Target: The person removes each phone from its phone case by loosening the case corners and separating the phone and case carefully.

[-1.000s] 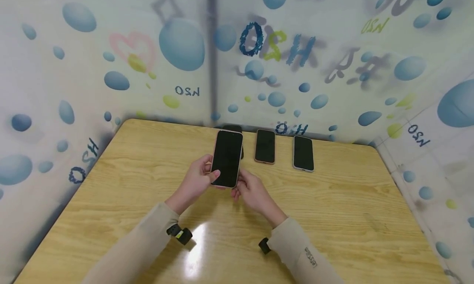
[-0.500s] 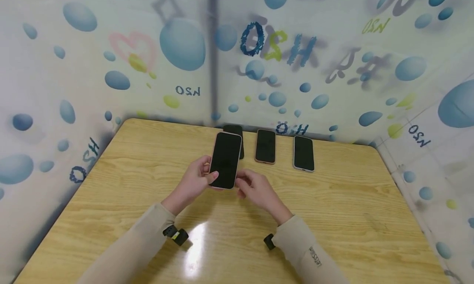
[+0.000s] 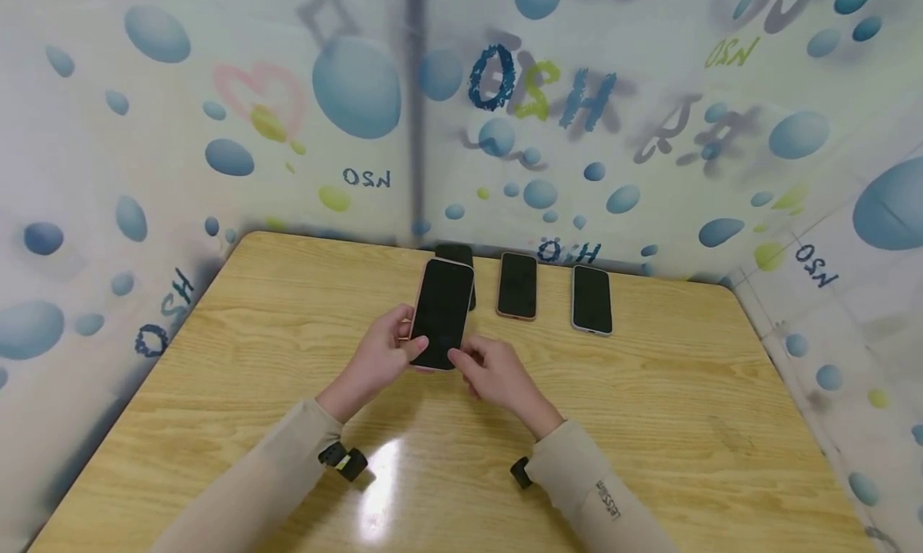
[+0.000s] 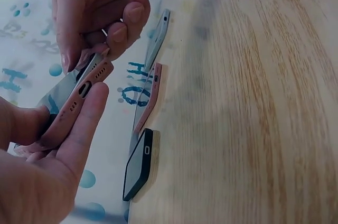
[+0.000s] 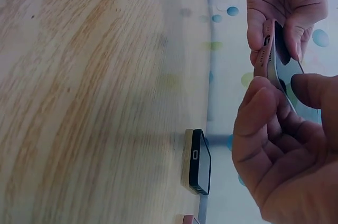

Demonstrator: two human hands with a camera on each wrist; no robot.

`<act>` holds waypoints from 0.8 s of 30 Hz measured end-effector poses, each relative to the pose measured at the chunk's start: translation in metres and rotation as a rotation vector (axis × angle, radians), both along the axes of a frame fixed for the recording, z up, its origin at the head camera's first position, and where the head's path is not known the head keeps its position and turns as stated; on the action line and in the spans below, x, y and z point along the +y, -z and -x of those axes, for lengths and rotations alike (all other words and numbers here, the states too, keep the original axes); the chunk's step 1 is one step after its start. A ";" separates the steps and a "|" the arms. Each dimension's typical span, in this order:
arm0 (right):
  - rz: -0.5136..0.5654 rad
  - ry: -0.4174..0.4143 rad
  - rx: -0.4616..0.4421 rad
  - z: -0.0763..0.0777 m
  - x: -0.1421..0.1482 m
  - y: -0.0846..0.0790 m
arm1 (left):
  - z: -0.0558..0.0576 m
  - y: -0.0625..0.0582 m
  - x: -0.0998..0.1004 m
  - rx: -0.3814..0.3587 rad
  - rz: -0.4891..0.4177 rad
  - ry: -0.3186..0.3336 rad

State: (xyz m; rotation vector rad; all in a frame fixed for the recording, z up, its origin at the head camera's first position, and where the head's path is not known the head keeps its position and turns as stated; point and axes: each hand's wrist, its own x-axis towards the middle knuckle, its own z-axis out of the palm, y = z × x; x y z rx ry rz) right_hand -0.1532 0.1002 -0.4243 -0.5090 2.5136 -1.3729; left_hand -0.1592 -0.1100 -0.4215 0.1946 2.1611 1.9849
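My left hand (image 3: 378, 357) grips a smartphone (image 3: 441, 308) with a dark screen, its thumb over the lower left edge. A pink phone case (image 4: 62, 123) is around the phone's back; its end with the port hole shows in both wrist views. Near the right corner, the phone's silvery edge (image 5: 273, 68) stands a little proud of the case. My right hand (image 3: 502, 381) pinches that lower right corner, thumb on the screen and curled fingers at the case's edge. How far the case is off along the rest is hidden.
On the wooden table (image 3: 685, 409), behind the hands, lie a black phone (image 3: 465, 252) partly covered by the held one, a pink-edged phone (image 3: 517, 287) and a light-edged phone (image 3: 591, 299). A patterned wall (image 3: 288, 176) borders the table's back.
My right thumb has come from beside the phone's edge onto the screen's lower right corner. The held phone has shifted slightly down and uncovers more of the black phone behind.
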 end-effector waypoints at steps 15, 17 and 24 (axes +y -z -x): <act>0.012 0.029 -0.040 0.003 -0.008 0.003 | -0.004 0.003 -0.003 -0.002 -0.051 0.050; 0.003 0.037 -0.031 0.003 -0.008 0.004 | -0.004 0.003 -0.002 -0.004 -0.057 0.053; 0.031 0.085 -0.047 0.004 -0.009 0.006 | -0.002 0.003 -0.001 -0.035 -0.039 0.033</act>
